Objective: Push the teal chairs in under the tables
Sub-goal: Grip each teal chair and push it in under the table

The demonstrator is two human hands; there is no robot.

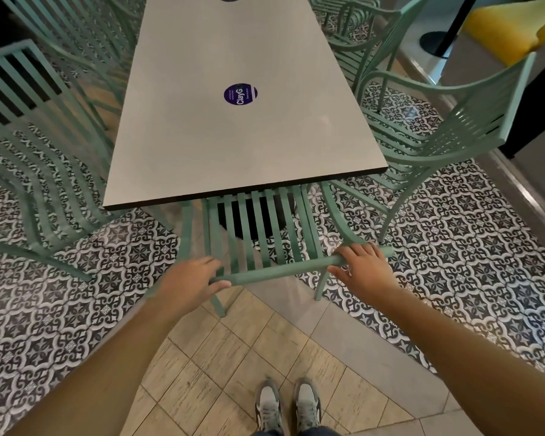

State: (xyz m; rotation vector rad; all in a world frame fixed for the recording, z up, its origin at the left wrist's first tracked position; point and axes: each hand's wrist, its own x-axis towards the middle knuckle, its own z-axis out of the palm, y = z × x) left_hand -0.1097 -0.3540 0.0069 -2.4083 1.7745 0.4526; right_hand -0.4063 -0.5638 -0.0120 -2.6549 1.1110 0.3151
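The teal slatted metal chair (258, 243) at the near end of the worktop stands with its seat already tucked beneath the pale grey rectangular worktop (233, 127); only the backrest and its round top rail show in front of the dark worktop edge. Both hands sit on that rail because it is the highest, widest part to push on, and taking it near each end should keep the chair from twisting as it slides. The left hand (189, 283) wraps the rail's left end, its fingers (216, 286) curled closed around the tube. The right hand (364, 269) lies over the right end, fingers draped on top and thumb underneath, more a pressing hold than a tight clasp. The rail runs slightly skewed to the worktop edge, so the chair looks nearly home but not quite square.

Beyond it, another teal armchair (447, 121) on the right stands angled and well out from the worktop, and a teal slatted chair (29, 146) on the left also sits out, both apparently still to be pushed in. A round purple sticker (240, 94) marks the worktop. Patterned black-and-white floor tiles (453, 262) surround the beige tiles where grey trainers (288, 404) stand.
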